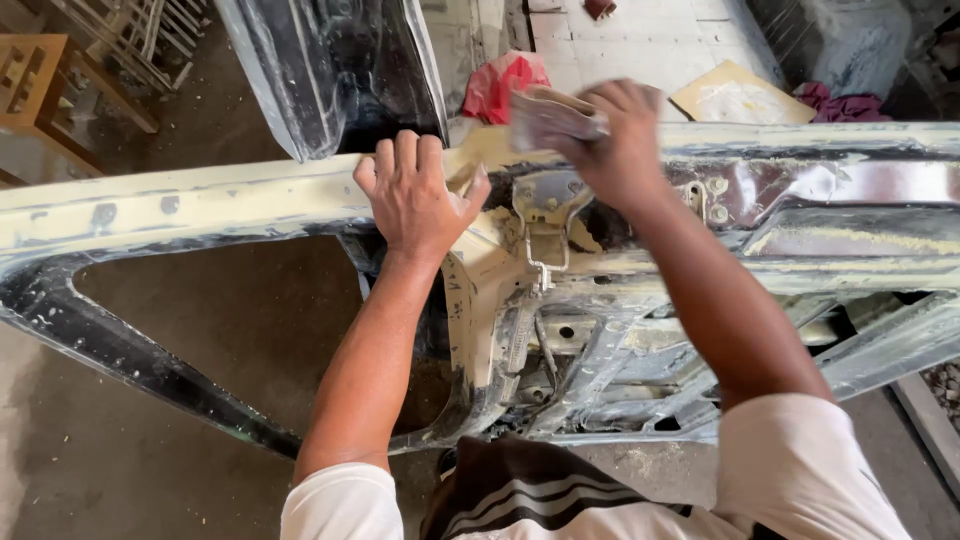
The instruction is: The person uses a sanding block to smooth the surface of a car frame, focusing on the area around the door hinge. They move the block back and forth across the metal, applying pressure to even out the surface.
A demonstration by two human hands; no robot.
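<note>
Bare car door shell [700, 260], filler-coated and cream along its top edge, stands across view. Red bag [500, 82] and tan cardboard sheet [740, 98] lie beyond it on the floor. Left hand [412, 195] rests flat, released, on the top edge. Right hand [620, 135] grips folded sandpaper [548, 115] against that edge.

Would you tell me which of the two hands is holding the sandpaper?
The right hand grips the folded sandpaper; the left hand lies flat and empty on the door frame.
</note>
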